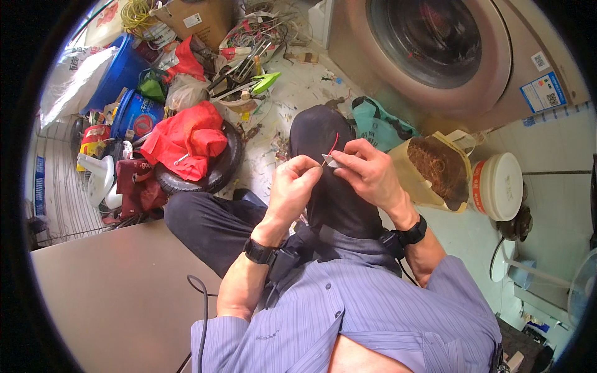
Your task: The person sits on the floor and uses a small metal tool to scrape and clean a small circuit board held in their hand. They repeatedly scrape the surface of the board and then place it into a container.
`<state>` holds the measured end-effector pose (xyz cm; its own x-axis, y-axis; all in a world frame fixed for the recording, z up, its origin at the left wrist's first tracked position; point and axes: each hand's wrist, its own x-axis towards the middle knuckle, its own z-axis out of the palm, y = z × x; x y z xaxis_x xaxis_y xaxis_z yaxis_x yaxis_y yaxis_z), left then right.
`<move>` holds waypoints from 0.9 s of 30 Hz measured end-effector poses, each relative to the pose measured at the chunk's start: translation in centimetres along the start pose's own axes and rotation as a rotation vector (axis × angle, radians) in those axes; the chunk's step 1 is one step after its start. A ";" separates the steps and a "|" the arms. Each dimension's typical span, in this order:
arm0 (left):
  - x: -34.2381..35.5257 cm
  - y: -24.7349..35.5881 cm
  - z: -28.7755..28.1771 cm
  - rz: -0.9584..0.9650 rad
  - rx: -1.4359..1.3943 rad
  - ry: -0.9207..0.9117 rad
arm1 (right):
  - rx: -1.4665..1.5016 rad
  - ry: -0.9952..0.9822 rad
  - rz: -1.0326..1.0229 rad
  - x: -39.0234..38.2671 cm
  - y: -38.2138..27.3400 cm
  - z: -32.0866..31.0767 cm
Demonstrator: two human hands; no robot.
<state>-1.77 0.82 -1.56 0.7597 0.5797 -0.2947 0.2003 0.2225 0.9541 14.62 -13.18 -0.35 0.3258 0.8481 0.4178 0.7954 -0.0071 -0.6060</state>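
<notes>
Both hands meet above my raised knee (318, 133) in dark trousers. A thin red wire (334, 143) sticks up between the fingertips. My right hand (374, 172) is closed in a pinch on a small, flat, silvery blade-like piece (334, 163), whose exact kind I cannot make out. My left hand (292, 184) has thumb and forefinger pressed together at the lower end of the wire, touching or nearly touching the silvery piece. The fingers hide most of that wire end.
A front-loading washing machine (491, 93) stands ahead on the right. Beside my right arm are a paper bag (420, 180) and a white lidded bucket (502, 186). On the left lie a tyre (231, 158), a red bag (189, 137) and blue tubs (134, 115). Wire scraps litter the floor.
</notes>
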 end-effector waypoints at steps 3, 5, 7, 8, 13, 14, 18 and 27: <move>0.0 -0.1 0.0 -0.038 -0.079 -0.012 | 0.012 0.005 -0.011 0.0 0.1 -0.1; -0.1 -0.1 0.1 -0.031 -0.144 -0.022 | 0.025 -0.001 0.001 -0.2 0.3 0.0; -0.4 0.0 0.1 -0.039 -0.142 -0.023 | 0.027 0.021 -0.011 -0.3 0.4 0.1; -0.6 0.0 0.1 -0.018 -0.156 -0.028 | 0.029 0.029 -0.012 -0.3 0.4 0.2; -1.3 0.3 -0.3 -0.040 -0.114 -0.008 | 0.169 0.043 0.101 -0.2 0.8 0.0; -1.3 0.4 -0.3 -0.068 -0.133 -0.011 | 0.219 0.025 0.138 -0.2 0.9 -0.3; -1.3 0.8 -0.7 -0.110 -0.173 -0.041 | 0.491 -0.112 0.406 0.0 1.3 -1.4; -1.1 0.4 -2.2 -0.104 -0.307 -0.025 | 0.526 -0.244 0.401 1.4 -1.1 -2.2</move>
<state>-3.85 1.97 -0.93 0.7606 0.5228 -0.3850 0.0846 0.5081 0.8571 15.28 -13.13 2.41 0.3695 0.9287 -0.0325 0.2658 -0.1391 -0.9540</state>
